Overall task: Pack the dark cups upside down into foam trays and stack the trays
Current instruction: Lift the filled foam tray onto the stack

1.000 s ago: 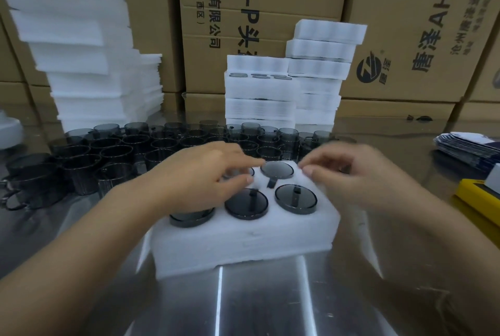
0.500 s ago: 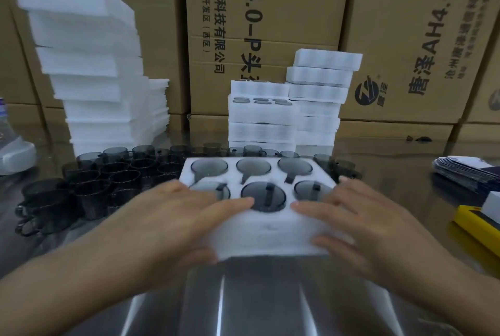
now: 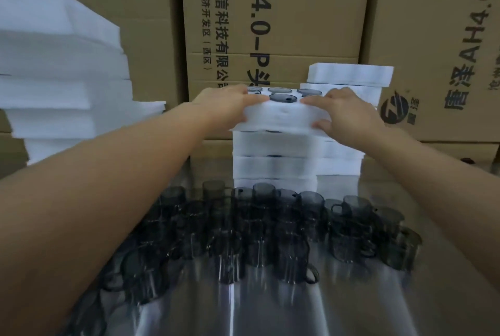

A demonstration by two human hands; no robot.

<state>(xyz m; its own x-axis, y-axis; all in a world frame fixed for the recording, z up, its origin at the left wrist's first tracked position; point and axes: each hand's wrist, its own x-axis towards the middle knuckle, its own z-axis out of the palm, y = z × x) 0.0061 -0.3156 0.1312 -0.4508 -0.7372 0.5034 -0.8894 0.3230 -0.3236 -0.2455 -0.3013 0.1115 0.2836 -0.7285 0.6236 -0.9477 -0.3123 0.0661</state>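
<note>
- Atop the nearer stack of packed trays (image 3: 273,157), at the far side of the table, sits the filled foam tray (image 3: 281,116); half a second ago it was low on the table just in front of the person.
- Tray has been lifted over the loose cups and carried back. Its lower edge meets the stack top, but whether it is fully seated cannot be told.
- Dark cups (image 3: 282,97) show in its pockets as round bases facing up, so they are packed upside down; those pockets in view are filled.
- Left hand (image 3: 224,103) grips the tray's left end, fingers curled over the top face.
- Right hand (image 3: 343,111) grips the right end, fingers on top, thumb at the lower front edge.
- Judgement: packing of this tray is done, stacking nearly done; what remains is squaring it to the stack and letting go.
- Many loose cups (image 3: 259,227) stand on the steel table (image 3: 270,308) between person and stack, so more trays are due.
- Second stack (image 3: 351,76) stands just right of the first and taller.
- Empty foam trays (image 3: 59,92) are piled at left.
- Cardboard boxes (image 3: 270,11) form the back wall.
</note>
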